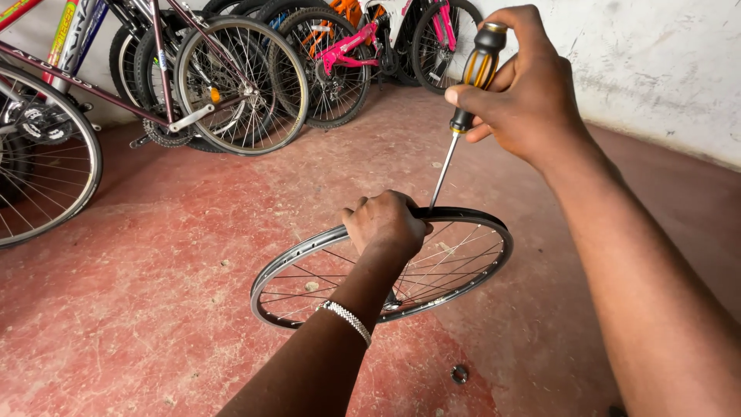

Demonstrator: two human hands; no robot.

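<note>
From the head view, the left hand (384, 222) has its fingers clamped on the far rim of a bare, stiff, light spoked bicycle wheel (309, 251) above the red floor (139, 293), best gripped by its rim, while the right hand (519, 85) has fingers closed around a yellow-and-black screwdriver (463, 108), tip at the rim.

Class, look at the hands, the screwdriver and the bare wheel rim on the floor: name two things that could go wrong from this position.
1. The screwdriver tip sits at the rim right beside the left hand; a slip could jab its fingers.
2. The rim looks steadied only by that one-handed grip, so pressure from the right hand might tip or twist it.
</note>
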